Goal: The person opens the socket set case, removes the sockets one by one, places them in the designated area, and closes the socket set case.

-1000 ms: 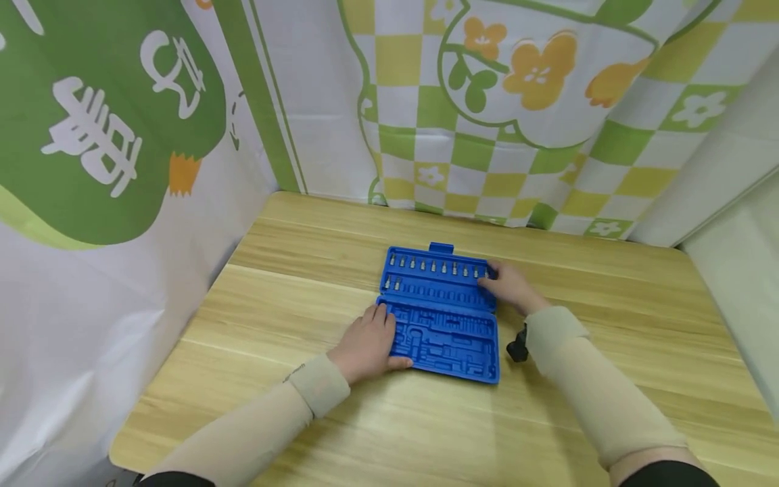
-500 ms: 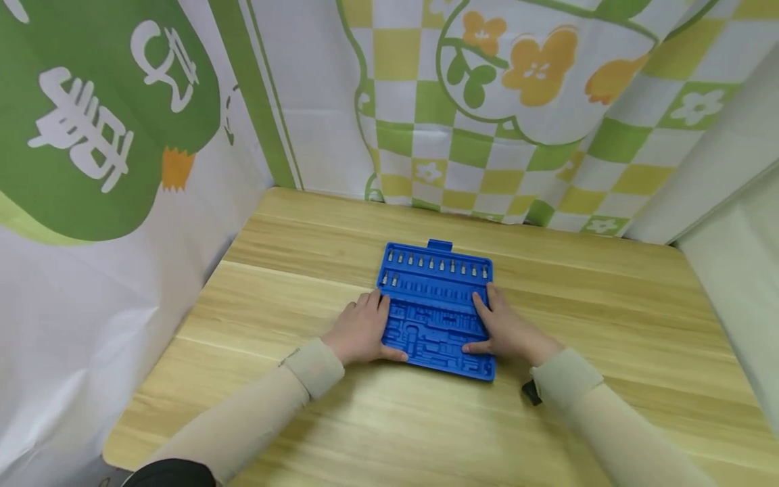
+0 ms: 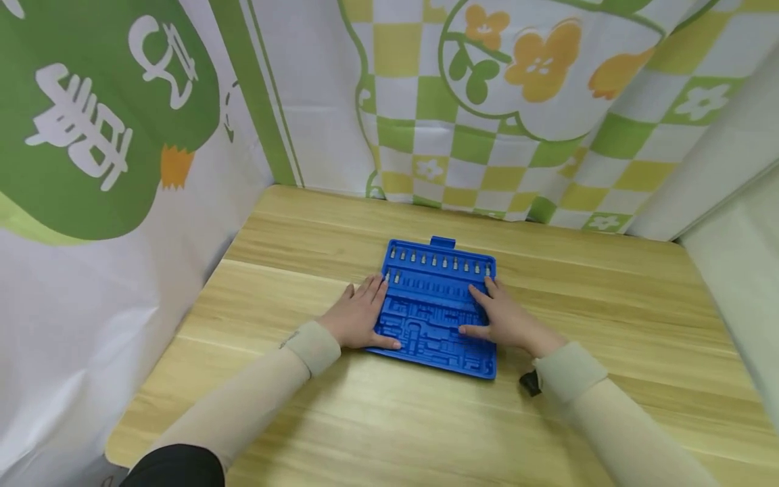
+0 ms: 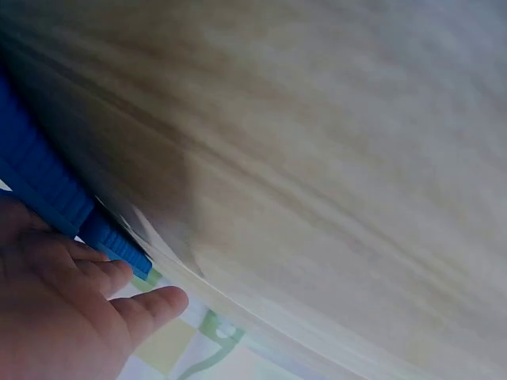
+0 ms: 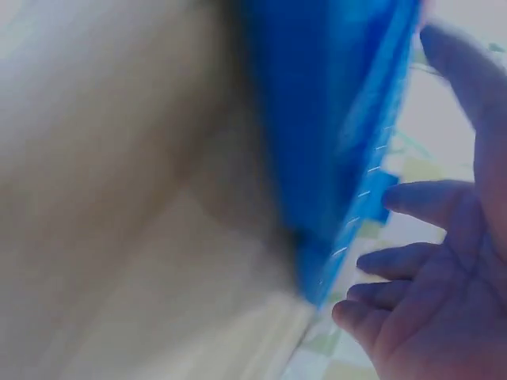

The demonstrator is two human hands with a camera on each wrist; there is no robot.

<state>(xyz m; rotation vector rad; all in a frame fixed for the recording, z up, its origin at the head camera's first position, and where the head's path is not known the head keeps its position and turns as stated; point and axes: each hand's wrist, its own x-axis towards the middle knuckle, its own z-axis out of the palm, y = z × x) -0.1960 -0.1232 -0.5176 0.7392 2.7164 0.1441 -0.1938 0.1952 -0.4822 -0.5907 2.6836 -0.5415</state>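
A blue plastic bit case [image 3: 438, 358] lies unfolded on the table. Small metal screwdriver bits [image 3: 435, 260] stand in a row along its far half, and 2 more sit at the left of the second row. My left hand [image 3: 356, 314] lies along the case's left side, fingers fairly straight and thumb over the near half. Along the opposite side is my right hand [image 3: 511, 321], its fingers spread and its thumb over the near half. In the right wrist view, the fingers [image 5: 424, 204] extend beside the blue case wall. Contact under each palm is hidden.
The case rests on a wood-grain table [image 3: 292, 419]. A patterned curtain [image 3: 462, 149] hangs behind the table's far edge, and white sheeting [image 3: 201, 169] hangs at the left. A small black object [image 3: 530, 383] shows at the right wrist.
My right hand has come back from the case's far right corner to its right side, then shifted slightly forward. My left hand has slid a little forward along the left edge.
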